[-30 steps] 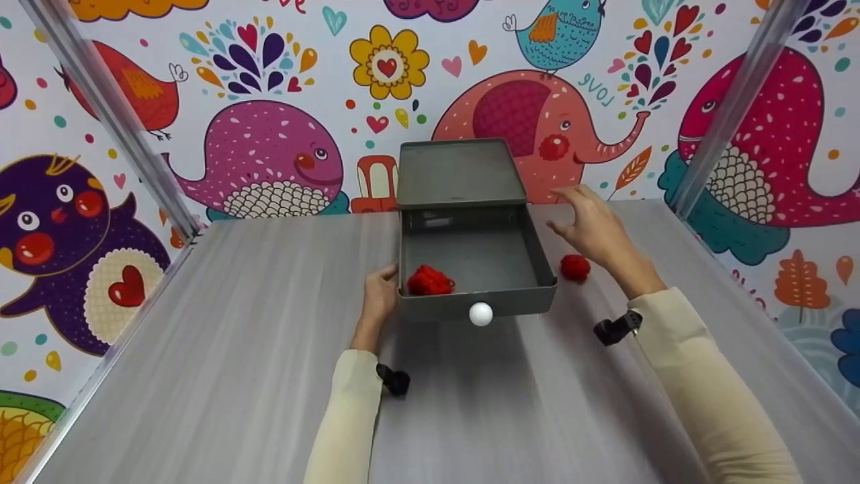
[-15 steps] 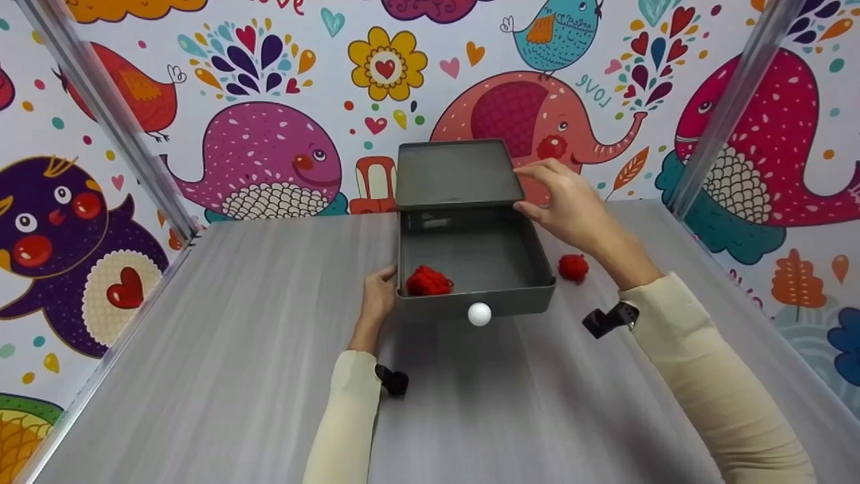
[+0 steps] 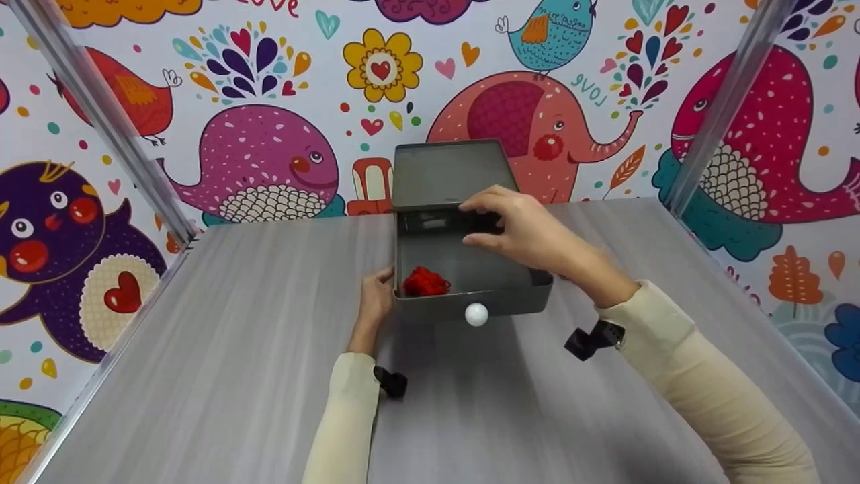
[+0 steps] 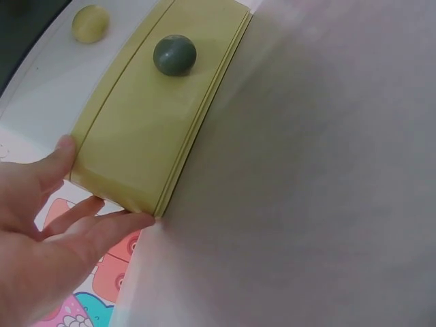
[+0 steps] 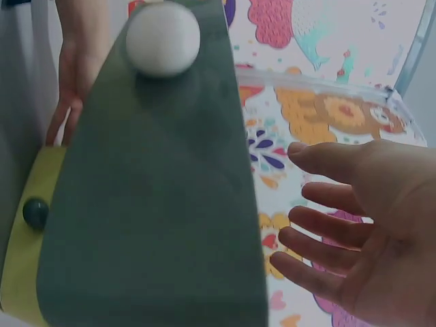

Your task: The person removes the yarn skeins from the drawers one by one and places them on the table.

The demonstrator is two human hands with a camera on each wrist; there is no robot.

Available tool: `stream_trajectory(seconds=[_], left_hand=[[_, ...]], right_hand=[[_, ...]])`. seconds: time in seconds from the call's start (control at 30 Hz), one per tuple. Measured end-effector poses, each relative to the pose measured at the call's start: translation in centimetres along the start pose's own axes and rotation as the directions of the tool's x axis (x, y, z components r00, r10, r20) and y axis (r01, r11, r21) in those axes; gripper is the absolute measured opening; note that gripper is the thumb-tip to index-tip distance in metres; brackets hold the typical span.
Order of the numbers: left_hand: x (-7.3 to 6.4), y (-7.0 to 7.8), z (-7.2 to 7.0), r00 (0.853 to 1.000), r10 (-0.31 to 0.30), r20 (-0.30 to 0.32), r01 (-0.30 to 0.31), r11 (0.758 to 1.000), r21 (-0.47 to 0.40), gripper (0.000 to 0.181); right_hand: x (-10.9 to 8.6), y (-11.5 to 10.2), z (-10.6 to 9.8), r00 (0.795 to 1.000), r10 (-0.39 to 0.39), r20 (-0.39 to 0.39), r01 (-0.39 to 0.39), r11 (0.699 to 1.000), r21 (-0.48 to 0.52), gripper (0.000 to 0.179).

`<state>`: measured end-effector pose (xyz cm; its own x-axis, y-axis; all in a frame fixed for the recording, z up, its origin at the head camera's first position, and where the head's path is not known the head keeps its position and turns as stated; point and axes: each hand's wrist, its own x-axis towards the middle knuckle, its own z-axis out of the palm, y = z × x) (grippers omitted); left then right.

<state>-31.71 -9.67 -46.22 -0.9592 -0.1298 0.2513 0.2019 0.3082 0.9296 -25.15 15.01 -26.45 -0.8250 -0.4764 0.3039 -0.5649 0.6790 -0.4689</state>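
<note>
A small drawer cabinet with a grey-green top [image 3: 450, 173] stands at the back of the table. Its top drawer [image 3: 430, 306] is pulled out, with a white knob [image 3: 476, 314] on the front. Inside, at the front left corner, lies a fuzzy red yarn ball [image 3: 425, 282]. My left hand [image 3: 375, 300] rests against the cabinet's left side; in the left wrist view its straight fingers and thumb touch a yellow drawer [image 4: 126, 143] with a green knob [image 4: 174, 56]. Over the open drawer hovers my right hand [image 3: 521, 225], fingers loosely bent and holding nothing.
The grey table [image 3: 269, 323] runs toward me around the cabinet. Cartoon-printed walls [image 3: 269, 168] stand behind and at the sides, with metal posts [image 3: 712, 121] at the corners. A white drawer [image 4: 65, 71] sits above the yellow one.
My right hand has moved left, from beside the cabinet to over the open drawer. The second red ball on the table is now hidden behind my right arm. The left hand stays put.
</note>
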Motion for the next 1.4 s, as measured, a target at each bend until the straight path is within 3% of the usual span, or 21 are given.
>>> stream_trajectory(seconds=[0.17, 0.5, 0.8, 0.97, 1.4], left_hand=[[0.0, -0.2, 0.1, 0.999, 0.033, -0.011, -0.032, 0.999, 0.024, 0.04], [-0.1, -0.2, 0.0, 0.999, -0.039, 0.01, 0.04, 0.999, -0.015, 0.036], [0.1, -0.4, 0.0, 1.0, 0.013, -0.002, -0.013, 0.998, 0.065, 0.046], [0.0, -0.5, -0.1, 1.0, 0.022, -0.003, -0.022, 0.999, 0.049, 0.048], [0.5, 0.0, -0.2, 0.995, -0.094, 0.026, 0.095, 0.995, -0.024, 0.045]], right_hand=[[0.0, -1.3, 0.8, 0.997, 0.023, 0.068, -0.023, 1.0, -0.008, 0.048], [0.9, -2.4, 3.3, 0.976, 0.06, 0.21, -0.061, 0.998, 0.002, 0.051], [1.7, -2.5, 5.0, 0.956, 0.128, 0.264, -0.13, 0.992, -0.01, 0.05], [1.8, -2.6, 5.9, 0.945, 0.122, 0.304, -0.12, 0.992, -0.025, 0.049], [2.3, -2.3, 6.1, 0.927, 0.069, 0.368, -0.085, 0.996, 0.027, 0.047]])
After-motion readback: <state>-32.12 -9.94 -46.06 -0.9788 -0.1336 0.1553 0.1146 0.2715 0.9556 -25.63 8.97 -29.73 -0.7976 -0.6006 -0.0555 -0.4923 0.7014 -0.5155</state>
